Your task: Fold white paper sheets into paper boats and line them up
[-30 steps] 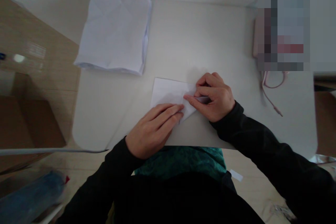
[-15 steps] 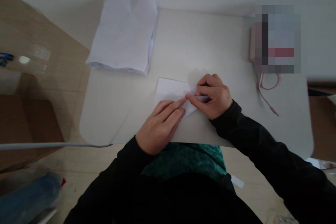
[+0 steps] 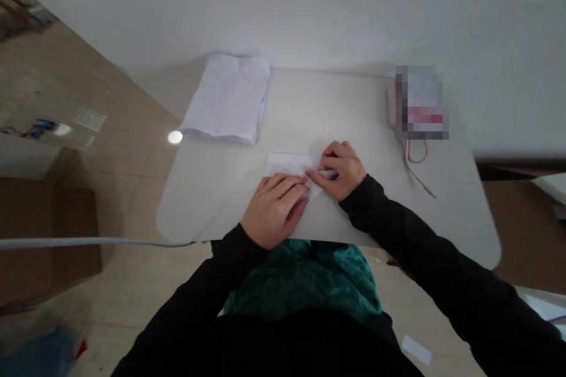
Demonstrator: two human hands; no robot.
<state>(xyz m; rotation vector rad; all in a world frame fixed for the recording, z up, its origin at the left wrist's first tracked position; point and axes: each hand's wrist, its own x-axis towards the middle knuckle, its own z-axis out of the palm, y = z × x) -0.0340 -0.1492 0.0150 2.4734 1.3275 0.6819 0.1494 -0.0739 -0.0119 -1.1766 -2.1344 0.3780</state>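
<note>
A folded sheet of white paper [image 3: 287,161] lies on the desk near its front edge, with both hands on it. My left hand [image 3: 275,207] covers its lower left part, fingers together and slightly bent, holding the paper at the fold with the thumb tucked below. My right hand [image 3: 341,169] pinches the right end of the paper, its thumb reaching left along a raised fold and its other fingers curled. The two hands nearly touch at the middle of the sheet. Part of the paper is hidden under the fingers.
A stack of white paper [image 3: 232,97] lies at the desk's back left. At the back right stands a blurred-out box-like object [image 3: 422,103] with a pink cord [image 3: 418,174]. The white desk [image 3: 327,112] meets a wall behind. Cardboard boxes [image 3: 73,230] stand on the floor at left.
The view has shifted, so the desk and its things appear lower and smaller. My left fingers are more bent over the paper. My right hand keeps its pinch.
</note>
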